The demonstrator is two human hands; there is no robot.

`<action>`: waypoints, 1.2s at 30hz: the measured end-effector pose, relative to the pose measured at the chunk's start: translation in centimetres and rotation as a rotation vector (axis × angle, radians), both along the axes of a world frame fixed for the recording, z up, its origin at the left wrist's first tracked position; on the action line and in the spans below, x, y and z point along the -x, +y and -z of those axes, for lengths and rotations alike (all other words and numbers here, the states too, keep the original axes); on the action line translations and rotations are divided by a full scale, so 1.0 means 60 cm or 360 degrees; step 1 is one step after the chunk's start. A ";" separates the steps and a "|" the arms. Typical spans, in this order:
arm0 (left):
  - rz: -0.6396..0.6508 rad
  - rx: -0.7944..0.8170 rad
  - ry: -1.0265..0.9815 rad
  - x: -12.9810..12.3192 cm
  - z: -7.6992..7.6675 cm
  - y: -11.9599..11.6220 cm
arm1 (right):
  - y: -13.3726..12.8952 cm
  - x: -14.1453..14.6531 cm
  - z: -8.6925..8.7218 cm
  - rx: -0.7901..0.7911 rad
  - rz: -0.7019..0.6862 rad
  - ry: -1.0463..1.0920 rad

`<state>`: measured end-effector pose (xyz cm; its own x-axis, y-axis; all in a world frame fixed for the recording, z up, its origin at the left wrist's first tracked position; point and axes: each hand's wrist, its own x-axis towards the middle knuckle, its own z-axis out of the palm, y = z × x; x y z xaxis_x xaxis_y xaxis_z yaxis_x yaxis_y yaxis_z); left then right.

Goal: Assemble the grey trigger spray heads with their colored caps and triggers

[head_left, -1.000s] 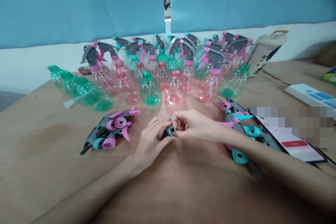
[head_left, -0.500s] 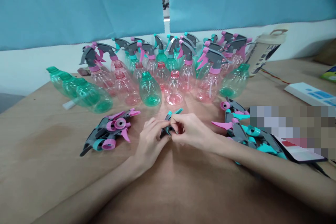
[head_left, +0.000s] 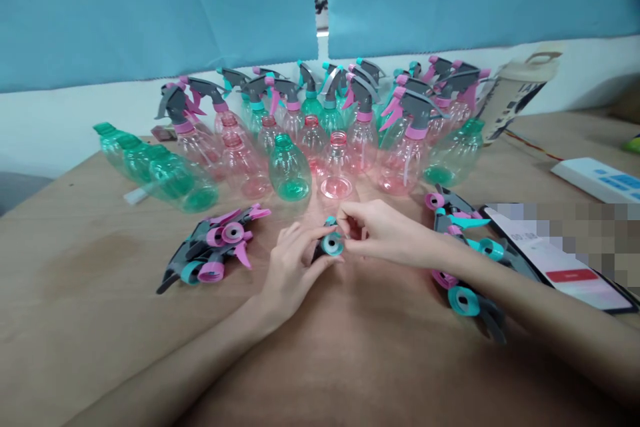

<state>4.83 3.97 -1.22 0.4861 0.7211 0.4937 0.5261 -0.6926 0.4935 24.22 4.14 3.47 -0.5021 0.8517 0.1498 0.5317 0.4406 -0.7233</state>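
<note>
My left hand [head_left: 287, 267] grips a grey spray head with a teal collar [head_left: 331, 245], its round collar opening facing me. Right beside the collar, my right hand [head_left: 373, 230] has its thumb and fingers pinched together; whatever is in the pinch is hidden or too small to name. Just beyond both hands stand open-necked bottles, among them a green bottle [head_left: 290, 170] and a pink bottle [head_left: 337, 170]. To the left lies a pile of pink, teal and grey spray heads [head_left: 215, 247]. More loose spray heads [head_left: 465, 300] lie under and around my right forearm.
Behind are several bottles fitted with spray heads [head_left: 363, 117]. Green bottles [head_left: 170, 177] stand in a slanting row at left. At right are a phone [head_left: 573, 275], a white box with blue markings [head_left: 597, 177] and a pale lidded cup [head_left: 517, 97] on the wooden table [head_left: 90, 333].
The spray head's collar has turned toward me and now shows plainly. My right hand has drawn slightly right, off the collar, still pinched. The view has shifted a little.
</note>
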 end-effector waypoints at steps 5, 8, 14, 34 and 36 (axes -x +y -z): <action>0.0062 -0.0158 -0.0004 0.000 0.003 -0.003 | -0.008 0.017 0.016 -0.0026 0.0092 0.0009; 0.0058 -0.0169 -0.0027 0.000 0.000 -0.005 | -0.011 0.027 0.024 -0.0061 0.0162 0.0012; 0.0067 -0.0070 -0.0099 0.002 -0.002 -0.007 | -0.013 0.029 0.031 -0.0121 0.0212 -0.0012; -0.0044 -0.0492 0.0250 0.144 -0.068 -0.039 | -0.084 0.024 -0.031 -0.0210 0.0162 -0.0352; -0.0044 -0.0572 0.0322 0.166 -0.068 -0.036 | -0.088 0.027 -0.025 -0.0217 0.0157 -0.0409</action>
<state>-5.13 1.82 2.85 0.5819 0.5342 0.6132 0.6086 -0.7862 0.1074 22.63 -1.11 4.98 -0.4545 0.8789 0.1448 0.7346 0.4617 -0.4972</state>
